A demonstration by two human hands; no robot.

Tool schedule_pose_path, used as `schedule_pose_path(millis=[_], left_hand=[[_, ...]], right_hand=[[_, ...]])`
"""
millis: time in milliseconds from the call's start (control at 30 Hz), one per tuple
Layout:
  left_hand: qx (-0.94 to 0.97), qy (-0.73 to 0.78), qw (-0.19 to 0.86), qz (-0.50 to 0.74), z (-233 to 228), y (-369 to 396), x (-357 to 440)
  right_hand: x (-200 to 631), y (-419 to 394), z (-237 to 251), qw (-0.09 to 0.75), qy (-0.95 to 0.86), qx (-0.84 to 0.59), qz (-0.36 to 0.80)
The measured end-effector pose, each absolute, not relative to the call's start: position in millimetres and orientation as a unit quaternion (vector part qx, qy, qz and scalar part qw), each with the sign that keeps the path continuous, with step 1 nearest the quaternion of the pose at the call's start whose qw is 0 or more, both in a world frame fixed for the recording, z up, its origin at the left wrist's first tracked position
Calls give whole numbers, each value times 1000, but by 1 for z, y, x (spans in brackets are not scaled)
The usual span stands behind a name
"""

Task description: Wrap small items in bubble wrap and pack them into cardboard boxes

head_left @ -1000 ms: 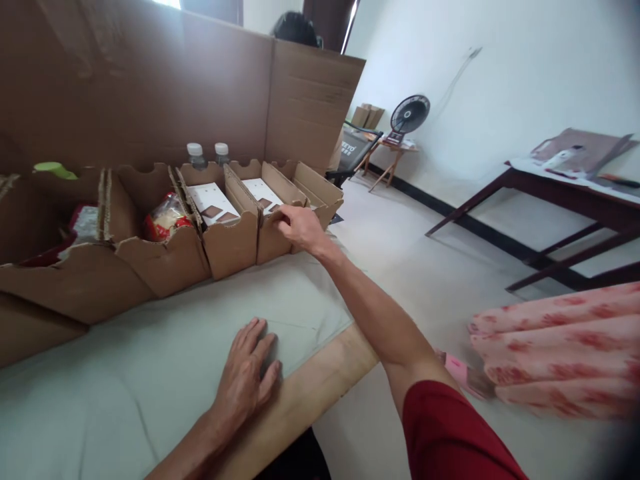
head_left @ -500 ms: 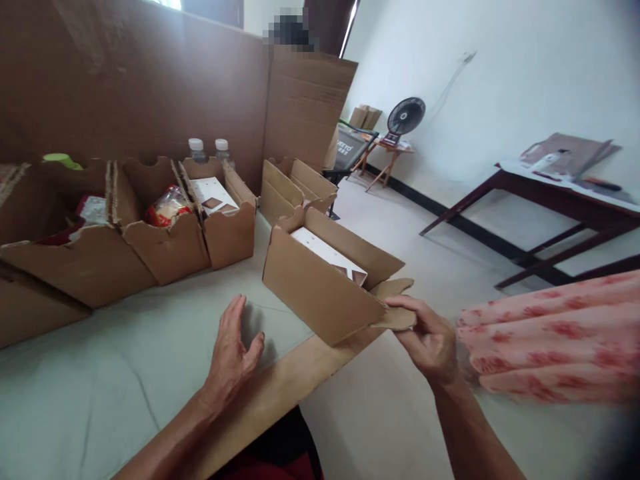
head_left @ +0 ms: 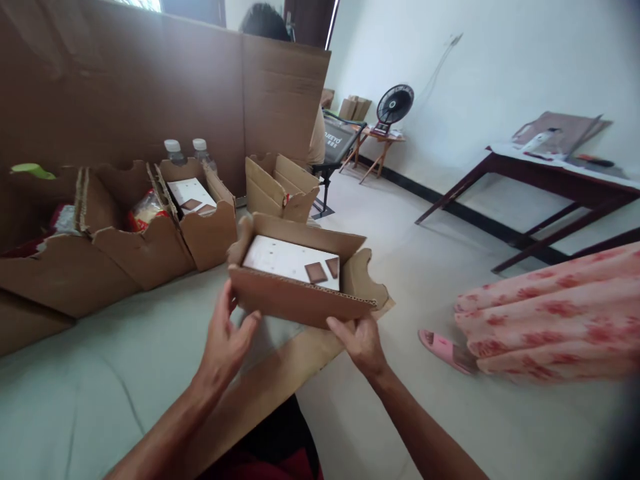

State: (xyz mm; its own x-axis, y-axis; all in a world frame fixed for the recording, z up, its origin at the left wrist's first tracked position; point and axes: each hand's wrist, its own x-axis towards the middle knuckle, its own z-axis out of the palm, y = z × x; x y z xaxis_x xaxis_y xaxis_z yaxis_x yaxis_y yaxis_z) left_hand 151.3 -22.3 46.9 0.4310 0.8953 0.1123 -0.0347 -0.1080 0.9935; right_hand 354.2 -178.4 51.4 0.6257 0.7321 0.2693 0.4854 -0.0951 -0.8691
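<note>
An open-topped cardboard bin (head_left: pixel 300 301) sits near the table's front edge, with a white box printed with brown squares (head_left: pixel 280 257) lying in it. Its lower right corner is gripped by my right hand (head_left: pixel 364 343), the thumb on the near wall and the other fingers partly hidden. At the bin's left end is my left hand (head_left: pixel 225 340), fingers stretched and thumb apart. Its fingertips meet the bin's left corner, though I cannot tell how firmly they press.
Several cardboard bins (head_left: pixel 165 250) stand in a row at left, holding packets and another white box. Behind them are two white-capped bottles (head_left: pixel 200 148) and a tall cardboard panel (head_left: pixel 190 93). Another bin (head_left: pixel 280 190) stands beyond. A person's pink slipper (head_left: pixel 443 348) shows at right.
The bin has turned so its right end swings nearer and now lies more crosswise. My right hand has moved left along with it, and the bin has come up to my left fingertips.
</note>
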Motion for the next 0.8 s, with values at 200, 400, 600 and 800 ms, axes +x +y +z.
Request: schedule_pose_path(millis=[200,400,600,800], left_hand=[[534,482,471,511,55,-41,67],[520,520,424,529,45,-3,28],[512,571,438,468,10,6,8],[527,563,447,453,2,3,14]], right_hand=[[318,-96,52,526,-539,-625,207],[292,-23,57,456,-583,-629,237],[304,-44,108,453,-661,-596,-33],[293,-16,202,204,-808,-546,-83]])
